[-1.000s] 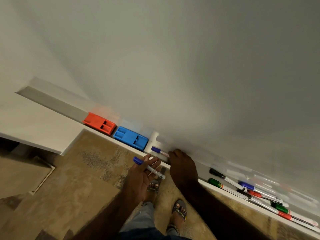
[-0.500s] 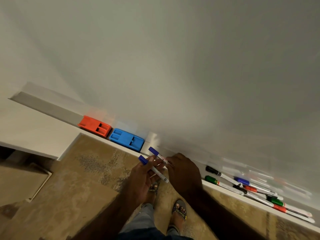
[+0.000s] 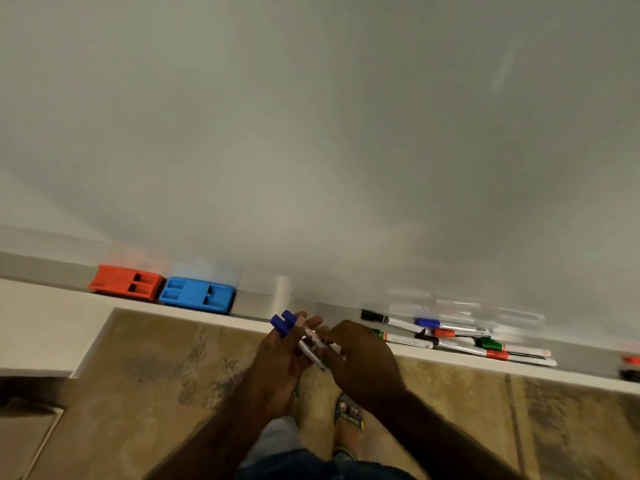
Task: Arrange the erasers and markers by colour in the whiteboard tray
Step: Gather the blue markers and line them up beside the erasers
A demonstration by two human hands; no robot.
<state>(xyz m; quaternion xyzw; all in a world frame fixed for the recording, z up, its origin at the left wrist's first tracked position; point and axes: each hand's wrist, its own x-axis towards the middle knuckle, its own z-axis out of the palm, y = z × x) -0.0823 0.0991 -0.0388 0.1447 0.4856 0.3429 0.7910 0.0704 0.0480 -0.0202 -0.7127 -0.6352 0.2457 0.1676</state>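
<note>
Two blue-capped markers [image 3: 284, 323] lie side by side in my left hand [image 3: 281, 355], just in front of the whiteboard tray [image 3: 263, 308]. My right hand [image 3: 360, 358] touches their white barrels from the right; whether it grips them I cannot tell. A red eraser [image 3: 125, 282] and a blue eraser [image 3: 197, 294] sit next to each other at the tray's left. To the right lies a loose pile of markers [image 3: 457, 337] with black, blue, red and green caps.
The whiteboard [image 3: 311, 133] fills the upper view. A white ledge [image 3: 41, 327] juts out at the left below the tray. More marker ends [image 3: 630, 367] show at the tray's far right edge. My sandalled feet [image 3: 348, 415] stand on the brown floor.
My right hand lifted a blue marker off the tray and brought it beside the one in my left hand. Both hands now meet in front of the tray.
</note>
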